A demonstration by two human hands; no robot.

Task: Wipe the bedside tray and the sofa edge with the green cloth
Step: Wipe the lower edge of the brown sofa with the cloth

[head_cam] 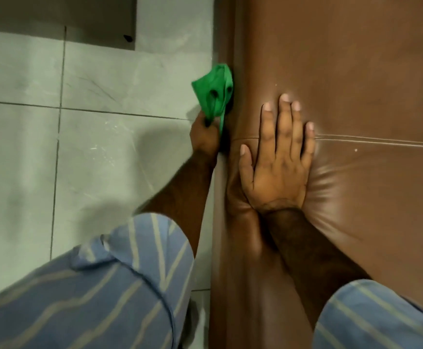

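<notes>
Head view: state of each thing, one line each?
green cloth: bunched, held against the sofa's side edge.
left hand: shut on the cloth's lower end.
right hand: open, flat, pressing into the cushion.
sofa: brown cushion dented and wrinkled under the right palm.
floor: grey tiles, faint scuffs.

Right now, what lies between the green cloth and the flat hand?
In the head view, only the brown sofa's rounded edge separates the green cloth, gripped by the left hand, from the flat right hand.
</notes>
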